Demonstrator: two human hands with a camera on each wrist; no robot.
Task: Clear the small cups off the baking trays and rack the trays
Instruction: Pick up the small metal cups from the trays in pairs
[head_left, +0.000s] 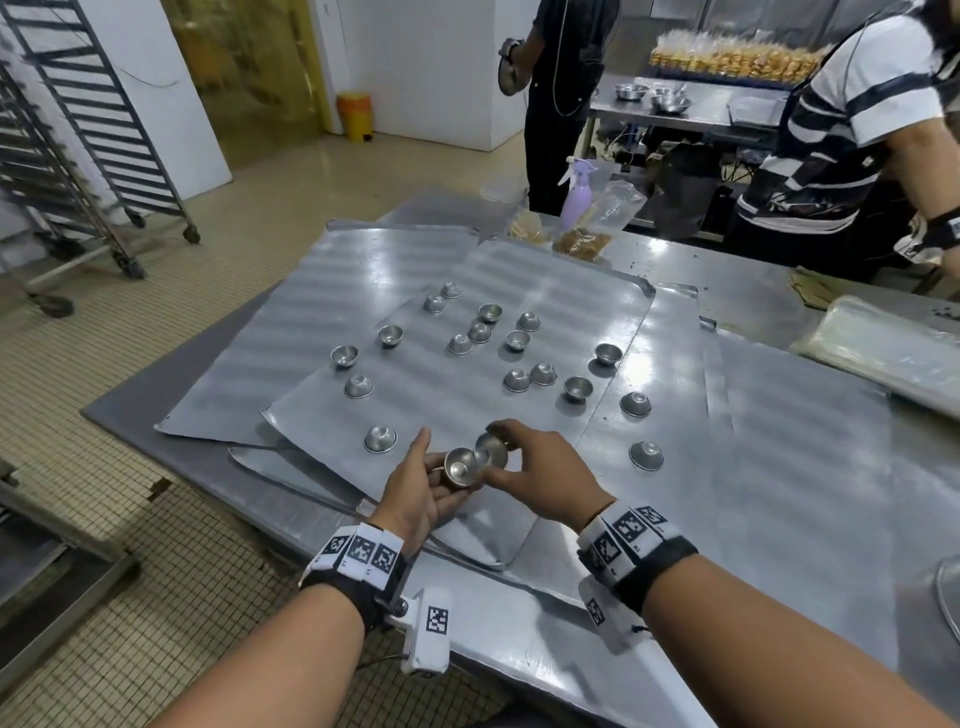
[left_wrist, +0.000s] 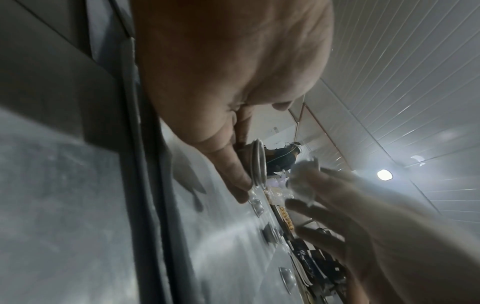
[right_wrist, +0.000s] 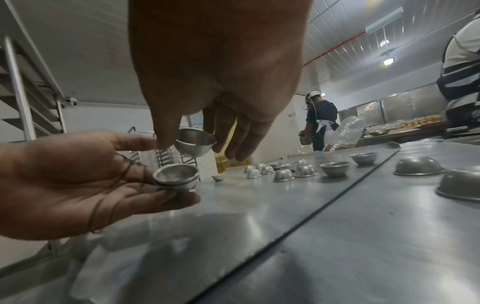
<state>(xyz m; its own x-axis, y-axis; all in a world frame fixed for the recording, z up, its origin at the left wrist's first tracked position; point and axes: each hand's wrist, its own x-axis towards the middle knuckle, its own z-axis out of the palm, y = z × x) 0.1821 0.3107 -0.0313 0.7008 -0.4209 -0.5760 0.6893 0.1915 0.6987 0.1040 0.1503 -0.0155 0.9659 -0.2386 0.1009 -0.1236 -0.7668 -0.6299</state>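
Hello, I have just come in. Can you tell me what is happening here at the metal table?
A person is collecting small metal cups from baking trays on a steel table. The left hand holds a nested stack of cups, rims up. The right hand pinches one more cup just above that stack, apparently about to add it. Many cups still lie scattered on the trays, some upright, some upside down. A tray rack stands to the left.

silver cups (head_left: 578, 387), lilac spray bottle (head_left: 575, 198)
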